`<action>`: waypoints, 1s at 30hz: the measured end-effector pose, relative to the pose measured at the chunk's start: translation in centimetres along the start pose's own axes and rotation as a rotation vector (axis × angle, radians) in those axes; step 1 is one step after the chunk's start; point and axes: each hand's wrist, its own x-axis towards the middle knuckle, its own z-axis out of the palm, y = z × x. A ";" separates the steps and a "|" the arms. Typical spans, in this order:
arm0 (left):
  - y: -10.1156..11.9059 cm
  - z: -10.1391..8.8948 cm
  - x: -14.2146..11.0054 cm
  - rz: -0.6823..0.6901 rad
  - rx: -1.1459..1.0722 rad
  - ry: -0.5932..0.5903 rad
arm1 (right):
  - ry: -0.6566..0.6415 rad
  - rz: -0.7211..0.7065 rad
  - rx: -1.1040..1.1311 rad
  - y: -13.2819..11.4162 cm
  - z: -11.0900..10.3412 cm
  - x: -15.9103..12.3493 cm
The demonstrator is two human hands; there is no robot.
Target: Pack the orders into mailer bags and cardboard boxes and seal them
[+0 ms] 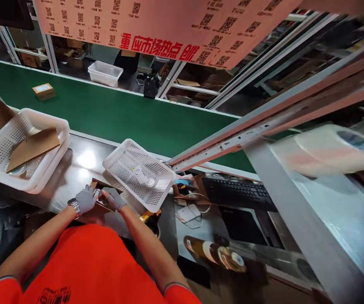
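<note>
Just in front of my body, a small brown cardboard box lies on the metal bench, partly covered by both gloved hands. My left hand, in a grey glove with a metal watch at the wrist, reaches over its left side. Its fingers are closed around a small whitish thing whose kind I cannot make out. From the right, my right hand, also grey-gloved with bare fingertips, is closed at the box's edge, its thumb close to the left fingers. A white perforated basket stands just beyond my right hand, with a labelled clear packet inside.
Stacked white baskets holding cardboard stand left. A green conveyor belt crosses beyond the bench, carrying a small parcel. To the right are a tape dispenser, a keyboard, tape rolls and a metal post.
</note>
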 end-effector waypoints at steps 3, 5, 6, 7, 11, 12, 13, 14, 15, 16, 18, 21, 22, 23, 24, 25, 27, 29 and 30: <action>-0.5 0.1 -0.4 0.112 0.049 -0.092 | -0.008 0.021 0.065 0.2 -0.3 -0.1; -0.8 -0.1 0.1 0.116 0.014 -0.116 | -0.017 0.033 0.111 -0.2 -0.6 -0.1; -0.9 -0.3 0.6 0.093 -0.021 -0.105 | -0.016 0.041 0.143 -0.4 -0.7 -0.1; -1.0 -0.4 1.2 0.067 -0.061 -0.085 | -0.011 0.049 0.178 -0.6 -0.9 -0.2; -1.5 0.4 3.3 -0.025 -0.209 -0.036 | 0.023 0.080 0.273 -1.5 -1.4 -1.0; -1.6 1.0 3.6 -0.043 -0.286 -0.021 | 0.055 0.088 0.270 -1.7 -1.6 -1.3; -1.7 1.7 3.8 -0.056 -0.374 -0.006 | 0.108 0.089 0.239 -2.0 -1.9 -1.7; -1.9 2.4 3.9 -0.072 -0.476 0.010 | 0.178 0.080 0.170 -2.2 -2.3 -2.1; -2.0 3.1 4.0 -0.089 -0.583 0.027 | 0.251 0.065 0.065 -2.3 -2.7 -2.5; -2.1 3.7 4.0 -0.110 -0.681 0.042 | 0.311 0.048 -0.070 -2.5 -3.0 -2.9; -2.3 4.6 4.0 -0.135 -0.792 0.062 | 0.325 0.030 -0.359 -2.5 -3.4 -3.7; -2.5 5.1 4.0 -0.132 -0.825 0.091 | 0.194 0.042 -0.566 -2.2 -2.7 -5.3; -2.6 5.0 4.0 -0.134 -0.792 0.092 | 0.155 0.036 -0.581 -2.0 -2.2 -5.9; -2.8 4.9 4.1 -0.144 -0.752 0.091 | 0.128 0.026 -0.585 -1.7 -1.7 -6.5; -2.9 4.9 4.2 -0.158 -0.712 0.089 | 0.116 0.019 -0.590 -1.5 -1.1 -6.9; -3.0 4.8 4.4 -0.167 -0.677 0.087 | 0.111 0.014 -0.602 -1.3 -0.7 -7.2; -3.3 4.7 4.8 -0.154 -0.646 0.086 | 0.129 0.006 -0.628 -0.8 -0.1 -7.5; -3.5 4.5 5.3 -0.103 -0.648 0.085 | 0.145 -0.025 -0.624 -0.3 0.1 -7.7; -3.5 4.4 5.4 -0.076 -0.648 0.080 | 0.169 -0.040 -0.606 0.0 0.1 -8.1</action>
